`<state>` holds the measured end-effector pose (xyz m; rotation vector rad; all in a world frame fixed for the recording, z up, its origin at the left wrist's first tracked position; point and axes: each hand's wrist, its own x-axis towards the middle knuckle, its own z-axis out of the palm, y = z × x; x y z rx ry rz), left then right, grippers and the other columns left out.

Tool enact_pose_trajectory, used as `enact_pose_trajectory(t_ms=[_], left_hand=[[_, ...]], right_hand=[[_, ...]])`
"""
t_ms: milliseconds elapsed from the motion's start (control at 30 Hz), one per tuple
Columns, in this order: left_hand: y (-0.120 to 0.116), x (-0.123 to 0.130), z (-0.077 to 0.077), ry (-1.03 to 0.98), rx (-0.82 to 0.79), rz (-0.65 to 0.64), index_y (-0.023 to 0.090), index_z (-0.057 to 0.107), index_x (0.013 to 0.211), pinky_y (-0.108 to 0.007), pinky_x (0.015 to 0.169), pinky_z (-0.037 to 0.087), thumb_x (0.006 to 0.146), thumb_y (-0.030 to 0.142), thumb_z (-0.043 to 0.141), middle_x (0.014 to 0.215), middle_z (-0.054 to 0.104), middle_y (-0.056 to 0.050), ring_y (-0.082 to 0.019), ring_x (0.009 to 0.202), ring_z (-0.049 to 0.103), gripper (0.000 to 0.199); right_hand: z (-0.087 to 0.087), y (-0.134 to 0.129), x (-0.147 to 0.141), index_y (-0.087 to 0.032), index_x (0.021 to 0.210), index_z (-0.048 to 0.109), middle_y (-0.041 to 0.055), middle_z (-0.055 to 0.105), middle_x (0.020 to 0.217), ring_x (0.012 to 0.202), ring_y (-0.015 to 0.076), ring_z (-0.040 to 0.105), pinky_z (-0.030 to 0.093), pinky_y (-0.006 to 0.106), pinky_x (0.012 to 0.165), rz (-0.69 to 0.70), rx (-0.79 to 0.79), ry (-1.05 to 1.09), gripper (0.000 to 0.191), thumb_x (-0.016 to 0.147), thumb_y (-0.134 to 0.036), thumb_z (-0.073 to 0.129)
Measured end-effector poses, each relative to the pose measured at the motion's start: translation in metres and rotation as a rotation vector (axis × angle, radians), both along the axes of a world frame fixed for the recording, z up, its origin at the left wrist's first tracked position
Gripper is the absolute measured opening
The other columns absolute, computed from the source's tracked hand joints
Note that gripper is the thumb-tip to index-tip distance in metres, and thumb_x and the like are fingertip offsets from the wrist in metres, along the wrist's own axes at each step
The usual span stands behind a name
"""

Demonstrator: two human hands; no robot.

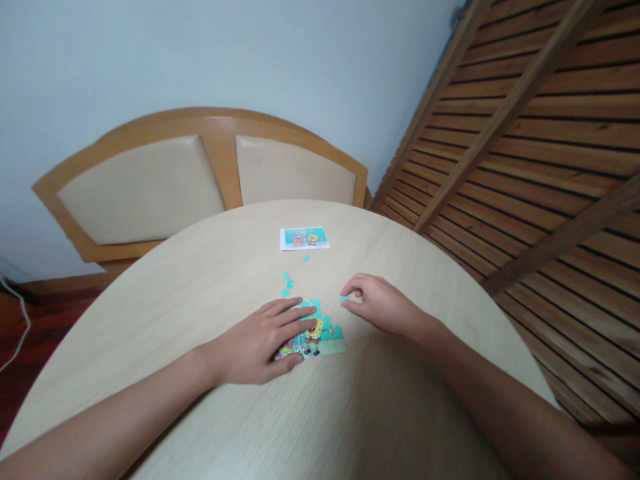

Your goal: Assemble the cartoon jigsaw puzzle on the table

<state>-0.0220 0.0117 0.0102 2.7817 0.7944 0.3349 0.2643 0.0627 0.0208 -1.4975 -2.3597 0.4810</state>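
My left hand [265, 339] lies flat with fingers spread over the left part of a partly joined jigsaw puzzle [327, 339]. The puzzle shows a yellow cartoon figure on a turquoise ground, and my fingers hide its left side. To the right of the puzzle, my right hand [379, 303] pinches a small turquoise puzzle piece [343, 299] between thumb and index finger, just above or on the table. Several loose turquoise pieces [287, 288] lie beyond my left hand, and a single loose piece [307, 258] sits farther back.
A picture card [305, 238] with two cartoon figures lies toward the far edge of the round wooden table [210, 267]. Behind it stands a wood-framed bench with padded back [145, 193]. A slatted wooden screen [500, 147] rises at right, and a white cable [23, 320] hangs at left.
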Motion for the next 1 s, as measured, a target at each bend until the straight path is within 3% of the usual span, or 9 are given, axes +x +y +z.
enact_pose_trajectory(t_ms=[300,567,1000], left_hand=[[0.000,0.000,-0.001,0.024,0.019,0.005,0.027,0.042,0.151,-0.058,0.118,0.035,0.097,0.040,0.057,0.159,0.042,-0.006,-0.036,0.146,0.036,0.057],[0.000,0.000,-0.001,0.019,0.021,0.002,0.027,0.042,0.151,-0.058,0.118,0.035,0.097,0.038,0.057,0.159,0.042,-0.006,-0.036,0.147,0.036,0.058],[0.000,0.000,0.001,0.052,0.023,-0.002,0.026,0.040,0.152,-0.059,0.119,0.034,0.097,0.039,0.056,0.160,0.040,-0.006,-0.035,0.147,0.035,0.059]], right_hand=[[0.006,-0.008,-0.007,-0.018,0.101,0.076,0.0029,0.072,0.080,0.072,0.0168,0.064,0.047,0.027,0.064,0.054,-0.181,0.287,0.022,0.088,-0.027,0.061],[0.007,-0.013,-0.015,-0.017,0.089,0.074,0.0051,0.077,0.083,0.078,0.0182,0.071,0.051,0.027,0.068,0.017,-0.341,0.367,0.013,0.083,-0.027,0.068],[-0.010,-0.011,-0.017,-0.017,0.079,0.073,0.0042,0.076,0.077,0.073,0.0183,0.070,0.052,0.027,0.065,0.032,-0.364,0.402,0.013,0.077,-0.030,0.074]])
